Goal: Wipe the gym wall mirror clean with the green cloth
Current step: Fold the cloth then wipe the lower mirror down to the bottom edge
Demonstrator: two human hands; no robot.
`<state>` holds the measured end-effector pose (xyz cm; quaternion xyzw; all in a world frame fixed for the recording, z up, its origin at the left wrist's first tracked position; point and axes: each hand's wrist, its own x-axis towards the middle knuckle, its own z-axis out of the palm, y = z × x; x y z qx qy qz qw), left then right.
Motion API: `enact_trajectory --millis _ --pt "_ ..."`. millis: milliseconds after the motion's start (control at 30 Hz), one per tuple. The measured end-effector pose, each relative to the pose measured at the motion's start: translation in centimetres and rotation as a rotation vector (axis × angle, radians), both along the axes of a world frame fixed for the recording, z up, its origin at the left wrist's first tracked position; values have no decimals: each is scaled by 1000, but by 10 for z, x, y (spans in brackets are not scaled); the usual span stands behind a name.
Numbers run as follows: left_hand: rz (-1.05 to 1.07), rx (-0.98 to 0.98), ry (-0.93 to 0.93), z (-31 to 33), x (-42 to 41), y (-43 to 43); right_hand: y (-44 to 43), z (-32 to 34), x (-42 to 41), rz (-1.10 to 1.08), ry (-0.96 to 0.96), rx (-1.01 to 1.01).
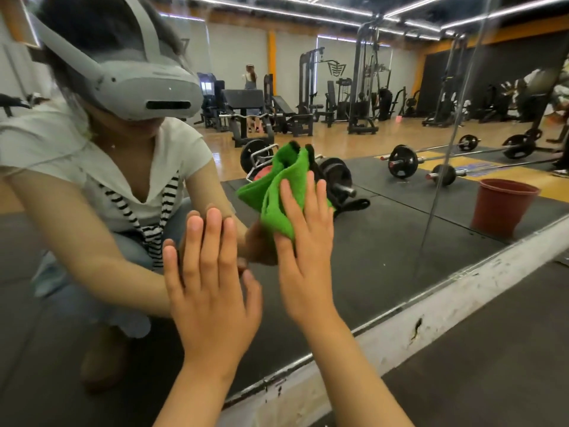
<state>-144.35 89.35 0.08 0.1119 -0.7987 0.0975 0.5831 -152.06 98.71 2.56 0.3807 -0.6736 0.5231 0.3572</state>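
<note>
Gym wall mirror [385,241] observed at close range, low on the wall, directly above a scuffed white ledge [431,315] that runs along its bottom edge. Left hand [212,291] is laid flat on the glass, its fingers [212,235] straight, slightly spread and pointing upward; it has hold of nothing, and its fingertips meet their own reflection. Right hand [304,257] is just beside it, to the right, also flat to the glass with the fingers [289,204] straight and close together. Green cloth [277,192] sits between that hand and the mirror, pressed against the glass by the palm and the extended fingers rather than gripped; whether the thumb catches its lower corner cannot be told. The cloth is bunched and folded, and most of it stands out above and to the left of the fingertips. The two hands are near each other but apart. The glass reflects the crouching person in a white top and a grey headset [147,87]. Also reflected are a red bucket [502,208] on dark matting at the right, loaded barbells [403,161] lying on the floor behind, and weight machines [363,97] farther back under strip lights. A vertical seam crosses the glass right of the cloth. Dark floor matting [492,365] lies in front of the ledge.
</note>
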Motion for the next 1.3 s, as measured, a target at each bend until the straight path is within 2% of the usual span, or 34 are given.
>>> enact_trajectory --millis 167,233,300,367,400,533,667,767,800,900,933,967,1067,1200,1233,1300 --pt "3 10 0 0 0 -1 7 5 -14 -77 -232 -235" --pt "6 4 -2 -1 -1 -1 -5 -9 3 -120 -146 -115" --pt "23 -7 -1 -1 -1 -2 -9 -30 13 -87 75 101" --pt "25 -15 -5 -2 -1 -4 4 -38 0 -117 214 198" --pt "21 -15 -3 -2 -1 -5 12 -39 -10 -159 199 179" --pt "24 -19 23 -2 -4 -4 25 -47 -21 -204 -113 -12" --pt "30 -20 34 -3 -5 -4 3 -76 5 -157 11 124" --pt "31 -19 31 -3 -5 -4 16 -74 -14 -220 113 184" --pt "33 -19 29 -2 -4 -4 23 -73 -23 -244 82 163" --pt "38 -25 34 -2 -4 -4 34 -71 -31 -252 -215 -8" --pt "38 -27 37 -2 -4 -3 29 -76 -23 -236 -261 -20" --pt "38 -28 40 -2 -5 -3 20 -85 -10 -217 -255 2" --pt "45 -28 56 -3 -7 -3 0 -121 23 -166 -68 203" --pt "49 -32 57 -3 -6 -3 30 -134 -10 -211 227 409" --pt "49 -34 56 -2 -6 -3 40 -136 -20 -244 234 417" --pt "51 -34 55 -2 -6 -3 48 -142 -22 -283 67 347"
